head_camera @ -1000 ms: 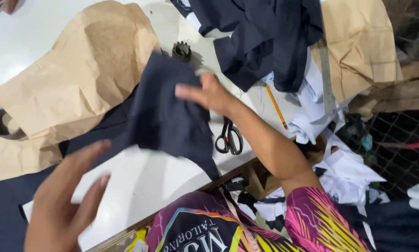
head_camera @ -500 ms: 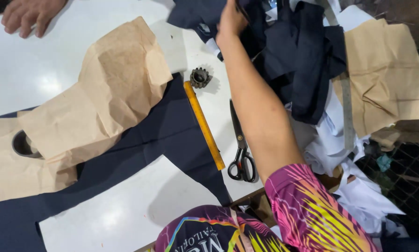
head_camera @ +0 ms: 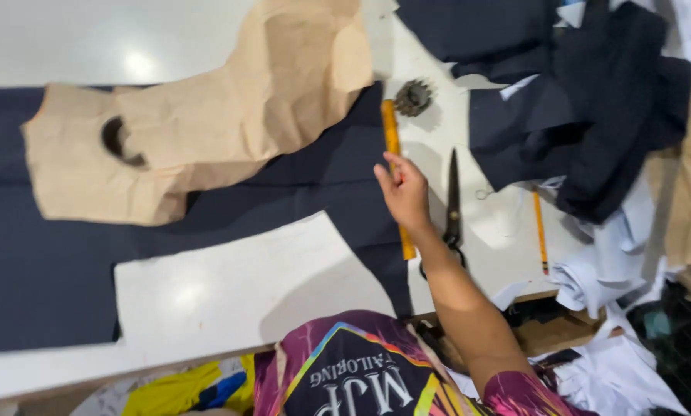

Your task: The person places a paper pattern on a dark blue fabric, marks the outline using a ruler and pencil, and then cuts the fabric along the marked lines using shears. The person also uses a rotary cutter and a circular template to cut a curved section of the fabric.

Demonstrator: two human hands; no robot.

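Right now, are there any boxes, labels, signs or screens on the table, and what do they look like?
None on the white table: only cloth, paper patterns and tools.
Shirt print: bottom middle, on the person's own chest; pale lettering on a dark panel edged in pink, yellow and blue.

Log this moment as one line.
right hand: on yellow ruler | left hand: not in view | scissors: beside ruler | pencil: on table

A broad white surface point(head_camera: 68, 38) is filling most of the view, catching glare from overhead light in bright patches. Its wooden front edge point(head_camera: 546, 296) is showing at the lower right. Beyond that edge, dark wire mesh point(head_camera: 680, 354) is showing in the bottom right corner.
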